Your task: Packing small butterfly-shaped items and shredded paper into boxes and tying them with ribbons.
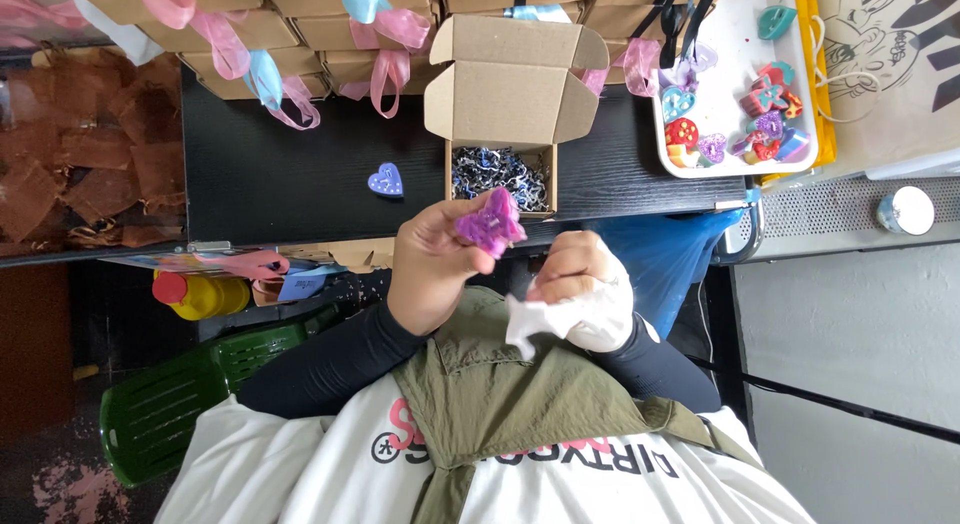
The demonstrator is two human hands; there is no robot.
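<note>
The left hand pinches a purple butterfly-shaped piece between thumb and fingertips and holds it up over the near edge of the black table. The piece sits just below the open cardboard box, which lies at twelve o'clock from the hands. The right hand, at three o'clock from the butterfly, is curled shut around a crumpled white cloth. It looks like a tissue or a wipe, but the folds are too bunched to tell which. The box holds dark shredded paper and its flaps stand open. A small blue heart lies on the table at ten o'clock from the hands, and a white tray of coloured shapes sits at two o'clock. A stack of ribboned boxes runs along the far edge at eleven o'clock. The work in hand appears to be wiping the piece. To do it well, the pinch should stay on the butterfly's edges so the broad face remains bare. The cloth is best pressed flat rather than wadded and drawn lightly along the wings. The thin wing tips would likely snap under a hard squeeze. Keeping the piece low over the lap or the table would soften a slip.
</note>
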